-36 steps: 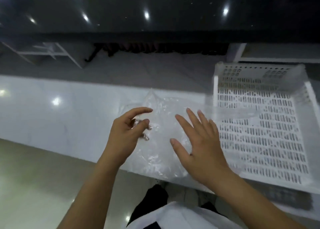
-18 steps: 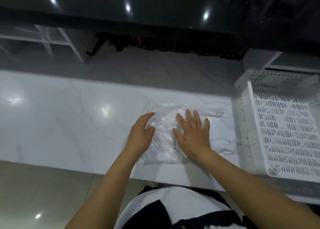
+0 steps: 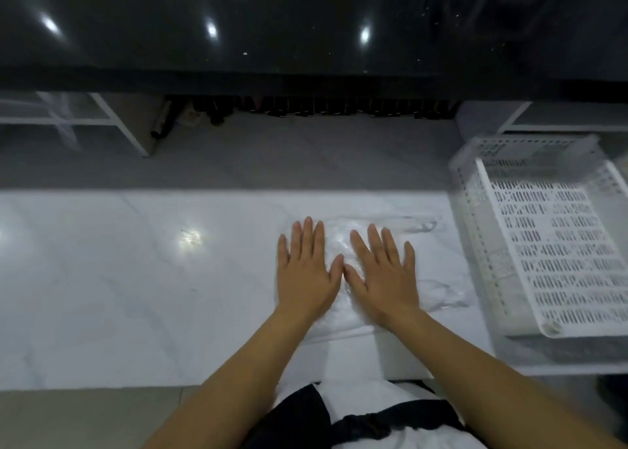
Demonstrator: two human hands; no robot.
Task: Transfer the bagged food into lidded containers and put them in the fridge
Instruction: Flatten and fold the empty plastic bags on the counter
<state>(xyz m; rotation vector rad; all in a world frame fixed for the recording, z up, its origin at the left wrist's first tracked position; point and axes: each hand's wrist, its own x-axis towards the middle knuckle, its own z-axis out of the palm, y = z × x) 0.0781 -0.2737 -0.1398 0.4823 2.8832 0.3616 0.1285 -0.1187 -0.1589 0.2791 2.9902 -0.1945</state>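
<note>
Head view shows both your hands lying flat, palms down, on a clear plastic bag (image 3: pixel 336 241) that is spread on the white marble counter (image 3: pixel 136 278). The fingers of your left hand (image 3: pixel 306 275) are straight and close together, and their tips reach the bag's far left edge. The fingers of your right hand (image 3: pixel 382 278) are straight and slightly spread, pressing the bag's middle; the two thumbs nearly touch. Crinkled film shows between the two sets of fingers, beyond their tips, and trailing out to the right of your right little finger. Well to the right of your right fingers stands a white perforated basket (image 3: pixel 475 244), at the counter's right end. Whether anything is inside the bag cannot be told.
</note>
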